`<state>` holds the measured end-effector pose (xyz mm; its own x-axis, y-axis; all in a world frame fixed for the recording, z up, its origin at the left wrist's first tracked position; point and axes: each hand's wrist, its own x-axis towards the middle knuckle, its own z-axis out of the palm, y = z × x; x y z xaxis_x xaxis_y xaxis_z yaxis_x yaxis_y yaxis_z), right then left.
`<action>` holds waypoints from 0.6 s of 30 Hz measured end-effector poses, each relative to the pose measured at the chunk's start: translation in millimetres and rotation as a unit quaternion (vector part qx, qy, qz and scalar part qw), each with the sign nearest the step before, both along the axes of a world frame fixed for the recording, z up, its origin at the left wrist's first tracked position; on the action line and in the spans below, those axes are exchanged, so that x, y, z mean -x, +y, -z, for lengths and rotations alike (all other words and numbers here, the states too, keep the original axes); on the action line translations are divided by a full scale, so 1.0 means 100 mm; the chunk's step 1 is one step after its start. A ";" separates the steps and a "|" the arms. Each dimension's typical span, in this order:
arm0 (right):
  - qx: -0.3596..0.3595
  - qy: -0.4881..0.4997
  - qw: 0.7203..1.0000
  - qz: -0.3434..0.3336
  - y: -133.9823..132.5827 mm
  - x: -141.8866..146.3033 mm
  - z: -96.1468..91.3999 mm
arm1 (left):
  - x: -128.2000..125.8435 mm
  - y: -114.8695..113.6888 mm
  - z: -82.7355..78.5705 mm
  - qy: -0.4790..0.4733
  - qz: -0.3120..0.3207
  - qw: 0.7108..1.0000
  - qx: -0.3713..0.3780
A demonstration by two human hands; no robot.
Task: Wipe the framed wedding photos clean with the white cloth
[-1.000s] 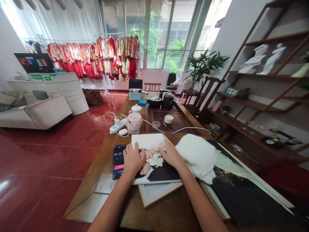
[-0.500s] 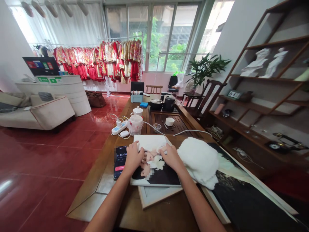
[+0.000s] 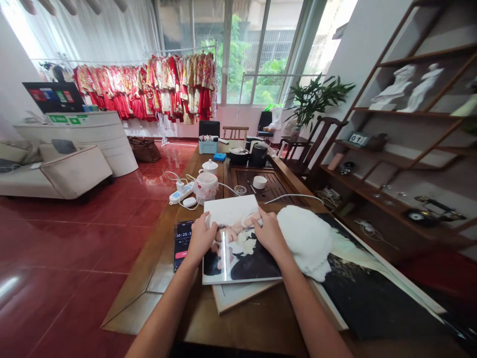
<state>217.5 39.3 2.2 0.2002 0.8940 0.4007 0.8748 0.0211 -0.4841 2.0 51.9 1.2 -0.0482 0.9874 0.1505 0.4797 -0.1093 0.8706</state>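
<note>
At the lower middle of the frame we see a glossy photo print lying on the wooden bench, stacked over a pale frame. Our left hand grips the print's left edge, fingers curled over it, just beside a phone showing a timer. Our right hand rests flat on the print's upper right part, fingers spread. Right of it, a white fluffy cloth lies on a large dark picture.
</note>
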 end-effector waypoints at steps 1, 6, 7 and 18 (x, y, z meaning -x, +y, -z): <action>-0.007 0.007 1.000 0.000 -0.01 -0.02 -0.01 | -0.01 -0.01 -0.02 0.006 0.004 1.000 -0.001; -0.045 0.043 0.998 0.005 -0.03 -0.12 -0.09 | -0.05 -0.06 -0.14 0.003 -0.002 0.999 -0.037; -0.053 0.050 0.997 0.007 -0.04 -0.14 -0.11 | -0.06 -0.05 -0.16 -0.012 -0.004 0.999 -0.045; -0.205 0.152 0.967 0.010 -0.12 -0.19 -0.41 | -0.12 -0.04 -0.65 -0.257 0.035 0.961 -0.094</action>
<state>236.1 27.3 43.4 0.3801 0.6678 0.6400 0.6950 0.2504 -0.6740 14.4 48.3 66.7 -0.0979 0.9490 0.2998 -0.0223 -0.3033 0.9526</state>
